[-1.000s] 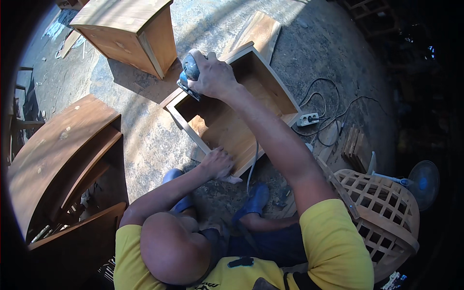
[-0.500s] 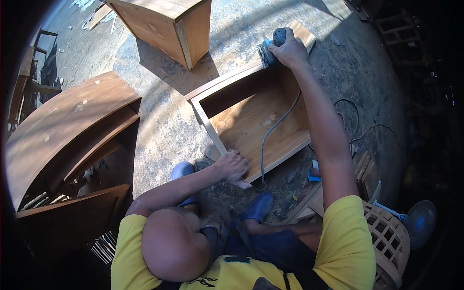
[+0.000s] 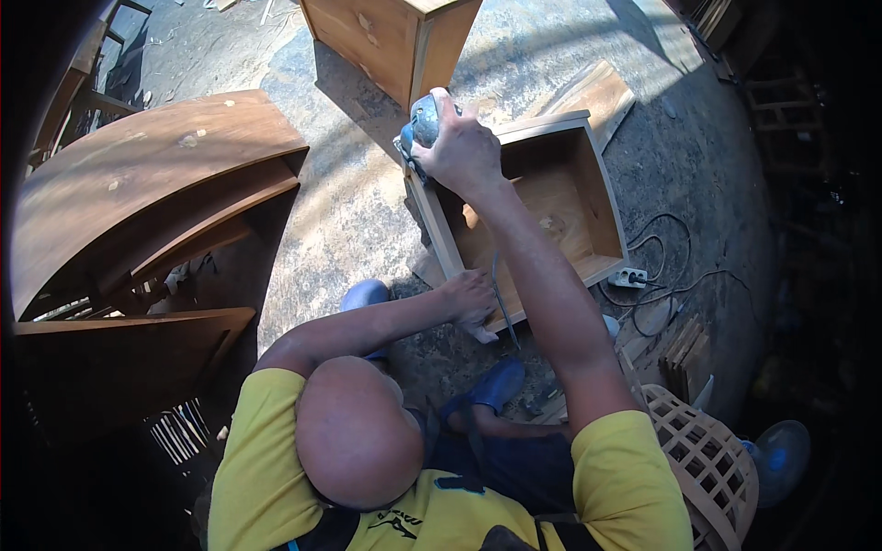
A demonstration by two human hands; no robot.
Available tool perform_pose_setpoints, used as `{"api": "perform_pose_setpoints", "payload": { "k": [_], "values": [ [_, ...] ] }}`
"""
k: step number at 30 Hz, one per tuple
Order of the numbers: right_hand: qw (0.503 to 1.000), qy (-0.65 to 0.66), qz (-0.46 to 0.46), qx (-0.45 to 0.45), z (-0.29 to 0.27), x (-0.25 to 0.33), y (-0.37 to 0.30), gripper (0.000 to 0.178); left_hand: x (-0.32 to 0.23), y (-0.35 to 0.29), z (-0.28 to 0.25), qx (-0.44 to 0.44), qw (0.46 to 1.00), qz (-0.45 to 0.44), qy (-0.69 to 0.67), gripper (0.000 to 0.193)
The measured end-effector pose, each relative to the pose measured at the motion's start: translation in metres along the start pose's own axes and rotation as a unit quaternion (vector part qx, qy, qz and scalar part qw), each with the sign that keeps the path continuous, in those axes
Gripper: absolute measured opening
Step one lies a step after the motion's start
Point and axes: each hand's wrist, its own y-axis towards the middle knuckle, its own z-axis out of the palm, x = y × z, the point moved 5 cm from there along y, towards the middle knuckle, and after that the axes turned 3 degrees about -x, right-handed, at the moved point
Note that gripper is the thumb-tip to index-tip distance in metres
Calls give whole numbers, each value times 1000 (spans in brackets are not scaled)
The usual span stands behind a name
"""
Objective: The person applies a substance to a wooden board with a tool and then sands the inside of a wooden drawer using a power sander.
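An open wooden drawer-like box [image 3: 602,207] lies on the floor in front of me. My right hand [image 3: 467,151] is wrapped over the top of a blue power sander [image 3: 425,119], which rests at the box's far left corner. A grey cord [image 3: 500,298] hangs across the near side of the box, partly hidden behind my right forearm. At the near left corner, my left hand [image 3: 470,298] grips the box's rim, fingers over the edge. Part of the far rim is hidden by the sander and right hand.
A wooden cabinet [image 3: 377,46] stands beyond the box, and a large curved wooden piece [image 3: 156,174] is at left. Behind the box lies a loose board [image 3: 602,101]. To the right are a white power strip [image 3: 628,277] with cables, a lattice wooden piece [image 3: 703,445] and a fan [image 3: 781,464].
My right hand has brought the sander leftward along the far rim, from its right part to the far left corner. My left hand stays on the near corner. The view has shifted somewhat.
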Motion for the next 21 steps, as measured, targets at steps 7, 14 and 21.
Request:
{"api": "perform_pose_setpoints", "payload": {
  "k": [7, 14, 21],
  "values": [
    [999, 10, 34, -22, 2, 10, -4, 83, 9, 7, 28, -9, 1000, 7, 1, 76],
    [1000, -3, 26, 1, -4, -12, -6, 83, 5, 4, 10, 64, 998, -16, 0, 85],
    [986, -83, 127, -64, -33, -93, 20, 89, -5, 13, 1, 98, 995, -13, 7, 84]
  ]
}}
